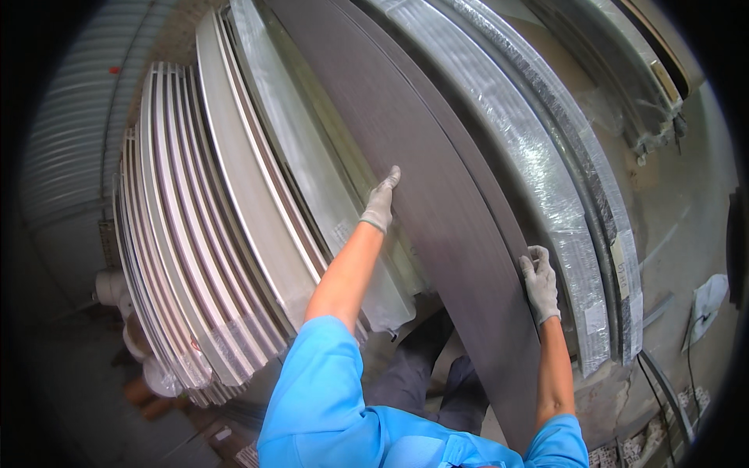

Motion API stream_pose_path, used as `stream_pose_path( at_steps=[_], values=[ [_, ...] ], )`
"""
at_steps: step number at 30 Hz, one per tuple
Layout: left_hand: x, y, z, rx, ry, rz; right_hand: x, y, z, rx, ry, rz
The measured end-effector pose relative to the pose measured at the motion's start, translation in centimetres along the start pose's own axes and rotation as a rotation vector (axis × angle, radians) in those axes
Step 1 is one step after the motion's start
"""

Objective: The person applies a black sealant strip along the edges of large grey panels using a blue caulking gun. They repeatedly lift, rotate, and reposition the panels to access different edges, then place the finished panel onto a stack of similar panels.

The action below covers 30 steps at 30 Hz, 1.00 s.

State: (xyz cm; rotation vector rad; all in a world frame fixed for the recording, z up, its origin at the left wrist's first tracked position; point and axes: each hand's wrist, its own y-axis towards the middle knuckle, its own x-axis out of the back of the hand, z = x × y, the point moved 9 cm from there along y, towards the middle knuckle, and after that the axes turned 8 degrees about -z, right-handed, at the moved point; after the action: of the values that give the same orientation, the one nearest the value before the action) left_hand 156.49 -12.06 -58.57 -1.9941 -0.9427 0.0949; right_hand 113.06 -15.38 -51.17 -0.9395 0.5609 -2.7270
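Note:
A long dark brown-grey panel point(425, 164) runs from the top of the view down to the right of my legs, with a thin groove along its length. My left hand point(381, 203), in a pale work glove, is closed on the panel's left edge. Lower down, my right hand point(540, 287), gloved the same way, grips the opposite edge with bent fingers. The undersides of both grips are hidden. Just left of the panel lies a plastic-wrapped pale bundle point(312, 156).
Stacked white-and-brown profiles point(187, 234) stand at the left. Film-wrapped lengths point(519, 132) lie close to my right hand, with another wrapped bundle point(624, 62) at the far right. A dark cable point(662, 409) trails over the floor at lower right.

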Motion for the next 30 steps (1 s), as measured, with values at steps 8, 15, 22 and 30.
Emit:
stream_pose_path(
  at_steps=[8,15,22,30],
  values=[
    [-0.6,2.1,0.5,-0.014,-0.107,-0.013,0.8,1.8,2.8,-0.103,-0.442,0.022],
    [13.8,-1.4,-2.1,-0.589,0.679,-0.586,14.8,3.8,7.7,0.292,0.023,-0.272],
    [3.8,-6.8,15.1,-0.044,-0.048,0.108,3.3,-0.3,-4.2,0.077,0.000,0.014],
    [-0.3,-10.9,13.1,-0.008,0.210,-0.155,-1.0,2.0,-6.6,-0.185,0.138,0.008]
  ],
)
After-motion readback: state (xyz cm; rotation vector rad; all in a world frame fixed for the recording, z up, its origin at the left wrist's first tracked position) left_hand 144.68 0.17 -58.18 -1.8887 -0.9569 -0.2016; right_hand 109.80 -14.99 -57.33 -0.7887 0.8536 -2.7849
